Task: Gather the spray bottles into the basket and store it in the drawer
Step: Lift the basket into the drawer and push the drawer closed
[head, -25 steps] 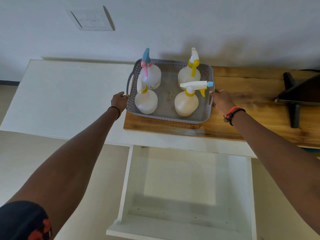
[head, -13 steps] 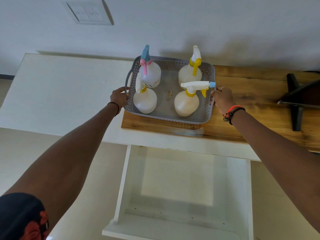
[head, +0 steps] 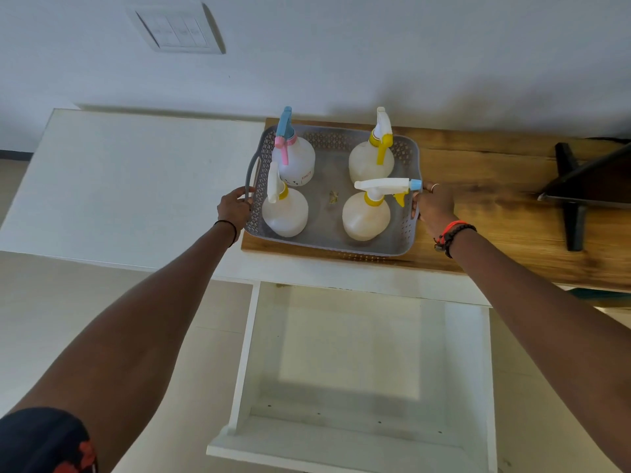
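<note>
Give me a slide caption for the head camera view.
Both hands, left and right, grip the gray basket holding four spray bottles above the open drawer.

Open drawer (head: 362, 363) below lies unobstructed (basket (head: 333, 233) sits above)

A: Grey basket (head: 406, 230), lattice-pierced walls, on the brown wood-grain board (head: 495, 206).
B: One pink-and-blue spray bottle (head: 293, 158), the other spray heads yellow and white. White drawer (head: 362, 353) below.

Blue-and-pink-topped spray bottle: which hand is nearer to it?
Left. The left hand is just beside the blue-and-pink-topped spray bottle, on the basket handle; the right hand holds the opposite side.
</note>
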`<state>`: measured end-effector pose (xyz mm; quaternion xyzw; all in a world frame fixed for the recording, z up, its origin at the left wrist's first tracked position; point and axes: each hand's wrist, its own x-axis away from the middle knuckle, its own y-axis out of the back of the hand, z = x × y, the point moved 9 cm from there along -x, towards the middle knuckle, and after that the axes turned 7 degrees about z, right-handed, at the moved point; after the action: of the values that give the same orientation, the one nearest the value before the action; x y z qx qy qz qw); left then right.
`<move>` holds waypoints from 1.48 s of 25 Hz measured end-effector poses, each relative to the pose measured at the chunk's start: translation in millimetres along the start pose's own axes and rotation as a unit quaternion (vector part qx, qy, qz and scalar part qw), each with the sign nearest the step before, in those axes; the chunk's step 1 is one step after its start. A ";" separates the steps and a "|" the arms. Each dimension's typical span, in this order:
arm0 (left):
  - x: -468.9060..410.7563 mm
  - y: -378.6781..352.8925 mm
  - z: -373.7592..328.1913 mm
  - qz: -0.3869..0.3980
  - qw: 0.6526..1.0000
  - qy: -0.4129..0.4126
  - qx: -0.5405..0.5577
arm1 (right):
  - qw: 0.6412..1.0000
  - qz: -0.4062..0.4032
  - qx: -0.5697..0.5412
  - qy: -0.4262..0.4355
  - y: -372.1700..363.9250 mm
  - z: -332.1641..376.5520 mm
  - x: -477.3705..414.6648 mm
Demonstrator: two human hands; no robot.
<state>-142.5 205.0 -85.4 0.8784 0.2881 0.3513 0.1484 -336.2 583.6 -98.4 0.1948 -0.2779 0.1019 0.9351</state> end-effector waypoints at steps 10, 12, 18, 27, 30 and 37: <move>48.9 11.3 27.7 -0.004 1.000 -0.002 0.003 | 0.999 -0.022 0.013 -0.023 9.4 -32.4 49.6; 61.4 14.3 32.3 -0.007 1.000 -0.008 -0.005 | 0.999 -0.026 0.018 -0.020 11.7 -39.0 63.0; 103.5 24.4 48.4 -0.010 1.000 -0.006 -0.004 | 0.999 -0.033 -0.010 -0.021 18.1 -57.7 109.1; 175.1 25.7 89.1 0.001 1.000 0.015 -0.001 | 0.997 -0.036 -0.029 -0.055 34.0 -102.3 177.8; 195.1 20.4 105.4 0.005 1.000 0.021 -0.002 | 0.998 -0.033 -0.024 -0.052 39.8 -115.6 197.2; 233.6 2.3 139.2 0.014 0.999 0.045 -0.002 | 0.998 -0.033 0.001 -0.050 59.2 -148.7 235.3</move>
<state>93.5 337.7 -58.9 0.8653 0.2814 0.3933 0.1315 -88.4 719.1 -63.1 0.2098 -0.3175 0.0619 0.9227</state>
